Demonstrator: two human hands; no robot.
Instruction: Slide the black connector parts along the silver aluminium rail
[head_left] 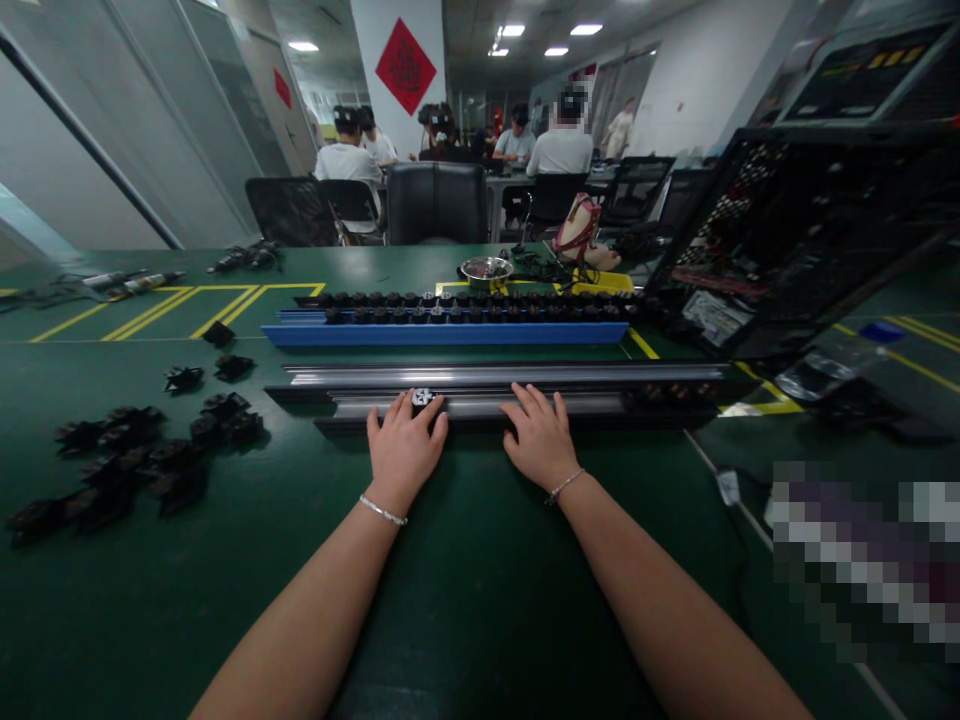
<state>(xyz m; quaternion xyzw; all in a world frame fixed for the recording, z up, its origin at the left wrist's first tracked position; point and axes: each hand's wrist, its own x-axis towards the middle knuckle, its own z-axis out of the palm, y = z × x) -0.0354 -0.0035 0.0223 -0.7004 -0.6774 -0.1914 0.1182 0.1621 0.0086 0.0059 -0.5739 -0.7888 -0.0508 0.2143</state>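
Note:
My left hand [407,450] is at the near dark metal rail [480,408], with its fingers closed around a small black part with a white top [424,397]. Part of that piece is hidden by the fingers. Farther right on the same rail rests my right hand [541,438], its fingers stretched out and apart, holding nothing. Several small dark parts [675,395] sit in the rail's right end. Just behind runs another long rail with a shiny channel [495,376].
A blue rail [450,334] lies farther back, with rows of black parts [397,312] along it. Loose black parts [172,455] are scattered at left. Behind stand a metal bowl [486,268] and a yellow tray [604,283]. A large open black case [750,230] stands at right.

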